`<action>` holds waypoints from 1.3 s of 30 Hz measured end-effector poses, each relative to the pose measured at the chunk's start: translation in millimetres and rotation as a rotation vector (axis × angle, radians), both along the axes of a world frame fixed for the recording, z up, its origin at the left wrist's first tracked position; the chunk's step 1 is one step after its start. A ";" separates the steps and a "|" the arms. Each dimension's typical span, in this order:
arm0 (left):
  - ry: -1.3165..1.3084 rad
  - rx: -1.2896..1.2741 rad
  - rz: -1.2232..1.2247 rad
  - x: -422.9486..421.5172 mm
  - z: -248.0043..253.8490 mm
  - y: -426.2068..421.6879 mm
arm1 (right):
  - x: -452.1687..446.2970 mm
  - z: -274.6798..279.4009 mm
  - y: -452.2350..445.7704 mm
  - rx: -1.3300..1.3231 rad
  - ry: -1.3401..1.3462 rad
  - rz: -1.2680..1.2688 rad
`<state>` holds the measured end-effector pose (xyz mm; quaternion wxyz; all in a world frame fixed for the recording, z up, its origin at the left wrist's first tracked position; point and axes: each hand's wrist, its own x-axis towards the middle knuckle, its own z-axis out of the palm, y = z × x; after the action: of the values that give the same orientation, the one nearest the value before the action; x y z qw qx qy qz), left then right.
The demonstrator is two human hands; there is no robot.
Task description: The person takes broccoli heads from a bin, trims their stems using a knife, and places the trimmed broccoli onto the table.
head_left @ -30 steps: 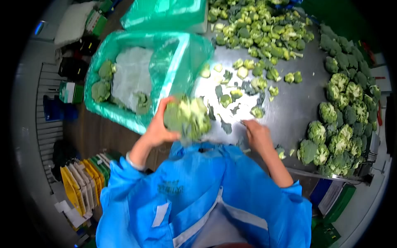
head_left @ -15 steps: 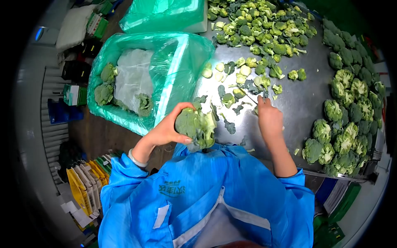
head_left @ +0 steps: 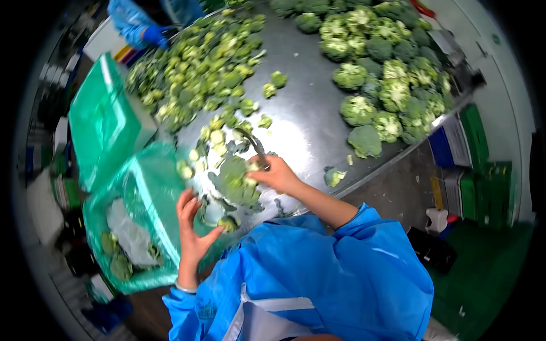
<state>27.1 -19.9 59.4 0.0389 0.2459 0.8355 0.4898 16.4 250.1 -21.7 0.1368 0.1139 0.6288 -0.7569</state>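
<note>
My right hand [head_left: 276,175] is closed around a knife [head_left: 255,144], whose dark curved blade points away from me over the metal table. Its thumb and fingertips are at the edge of a broccoli head [head_left: 234,181]; I cannot tell whether they grip it too. To the left of that head, my left hand [head_left: 193,224] is open, fingers spread and curved, with nothing in it. A small broccoli piece [head_left: 228,223] lies just beside the left thumb. Cut leaves and stem slices [head_left: 217,137] are scattered around the broccoli head.
Whole broccoli heads [head_left: 392,85] are piled at the right of the metal table [head_left: 296,62]. Many cut florets [head_left: 199,68] cover its far left. A green-lined crate [head_left: 136,187] holding some broccoli stands at the left, another lined crate [head_left: 102,119] behind it. A co-worker's blue-gloved hand [head_left: 154,35] is at upper left.
The view has turned right. My left hand has let go of the broccoli head and opened. That head now seems to be over the table by my right hand, which still has the knife.
</note>
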 end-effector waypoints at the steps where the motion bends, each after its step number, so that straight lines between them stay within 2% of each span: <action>1: -0.030 -0.072 0.000 -2.2 -3.1 -4.7 | -0.6 -17.3 24.5 0.104 -0.011 -0.113; 2: -0.150 -0.078 0.014 -2.7 -4.7 -6.7 | 1.3 -34.8 50.5 0.037 0.038 -0.305; 4: -0.396 -0.096 0.056 -4.2 -8.0 -9.4 | 0.5 -18.7 121.2 0.372 -0.092 -0.549; 5: -0.388 -0.110 0.045 -4.5 -8.9 -9.5 | -1.5 -11.8 159.8 0.613 -0.003 -0.689; 6: -0.380 -0.123 0.036 -4.5 -10.5 -8.5 | -1.5 20.7 194.6 0.599 -0.113 -0.768; 7: -0.375 -0.135 0.030 -4.2 -11.8 -7.5 | -3.4 6.3 246.0 0.739 0.096 -0.872; 9: -0.399 -0.119 0.056 -5.6 -14.7 -8.0 | -14.7 28.3 329.8 0.985 0.094 -1.028; 10: -0.409 -0.105 0.087 -5.4 -17.2 -7.8 | -20.0 37.0 367.2 1.135 0.230 -1.039; 11: -0.423 -0.092 0.115 -4.9 -19.0 -6.1 | -26.9 50.0 394.5 1.230 0.207 -1.064; 13: -0.419 -0.095 0.134 -7.8 -16.8 1.6 | -43.6 62.6 444.9 1.378 0.086 -0.973; 15: -0.428 -0.106 0.148 -6.0 -14.4 2.4 | -58.5 57.7 472.0 1.359 -0.098 -0.870; 18: -0.419 -0.103 0.145 -3.0 -11.2 0.6 | -81.3 54.5 437.0 1.207 -0.021 -0.839; 20: -0.415 -0.124 0.186 0.3 -11.7 -10.1 | -97.6 46.3 363.1 0.968 0.433 -0.718; 22: -0.442 -0.128 0.233 2.1 -7.0 -18.3 | -84.1 108.9 230.9 0.614 -0.005 -0.430; 24: -0.437 -0.143 0.249 4.4 -5.3 -32.1 | -63.5 145.7 138.5 0.478 -0.059 -0.029; 26: -0.394 -0.167 0.276 9.0 1.2 -43.0 | -45.6 147.7 77.5 -0.060 0.168 0.326; 27: -0.353 -0.160 0.274 10.0 7.4 -47.4 | -37.1 157.7 51.1 -0.402 0.128 0.467; 28: -0.313 -0.153 0.282 12.5 13.8 -53.3 | -27.1 169.4 19.8 -0.679 0.104 0.493; 29: -0.278 -0.147 0.306 19.1 17.4 -61.5 | -18.7 194.6 -3.2 -0.850 -0.011 0.562; 30: -0.283 -0.147 0.341 26.4 17.7 -71.8 | -15.7 208.7 -24.5 -1.012 0.058 0.689; 31: -0.286 -0.151 0.385 32.2 18.3 -84.4 | -15.0 226.9 -46.1 -0.939 0.182 0.838; 34: -0.286 -0.160 0.546 45.2 22.2 -131.6 | 4.3 241.9 -126.3 -1.118 0.450 0.935; 38: -0.244 -0.075 0.772 81.5 26.9 -196.3 | 4.9 249.0 -185.7 -1.073 -0.050 1.298; 39: -0.242 -0.037 0.841 91.4 28.6 -209.9 | 9.6 247.6 -203.3 -1.101 -0.091 1.351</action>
<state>118.5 -229.8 88.0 -0.0621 -0.1755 0.8610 0.4733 26.0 46.8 225.9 0.6169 -0.3355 0.1007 -0.7048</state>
